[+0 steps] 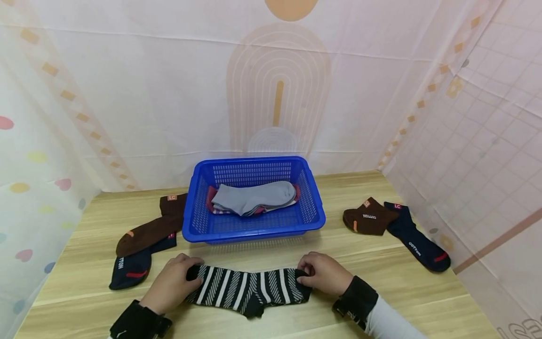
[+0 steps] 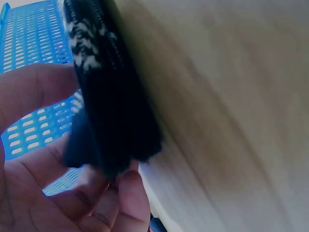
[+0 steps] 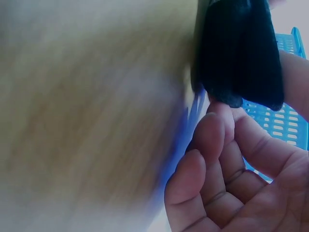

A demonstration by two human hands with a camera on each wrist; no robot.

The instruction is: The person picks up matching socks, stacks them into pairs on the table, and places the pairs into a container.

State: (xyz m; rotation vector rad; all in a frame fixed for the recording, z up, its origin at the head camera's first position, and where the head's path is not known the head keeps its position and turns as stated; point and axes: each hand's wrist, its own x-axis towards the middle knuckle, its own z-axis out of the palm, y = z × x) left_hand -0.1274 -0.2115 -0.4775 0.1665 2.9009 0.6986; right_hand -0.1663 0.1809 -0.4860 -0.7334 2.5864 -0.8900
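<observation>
A black and white striped sock (image 1: 250, 288), possibly a pair laid together, stretches sideways between both hands in front of the basket. My left hand (image 1: 175, 281) pinches its left end between thumb and fingers. At the other end, my right hand (image 1: 325, 274) pinches the dark edge. The left wrist view shows the dark sock end (image 2: 113, 111) in several layers beside the thumb and fingertips. In the right wrist view, the black end of the sock (image 3: 241, 53) sits between thumb and index finger, the other fingers curled below.
A blue plastic basket (image 1: 254, 234) behind the hands holds a grey sock (image 1: 254, 197) over other socks. Brown (image 1: 146, 235) and navy socks (image 1: 130, 270) lie on the wooden table at left. Another brown sock (image 1: 368, 217) and navy sock (image 1: 417, 240) lie at right. Patterned cloth hangs behind.
</observation>
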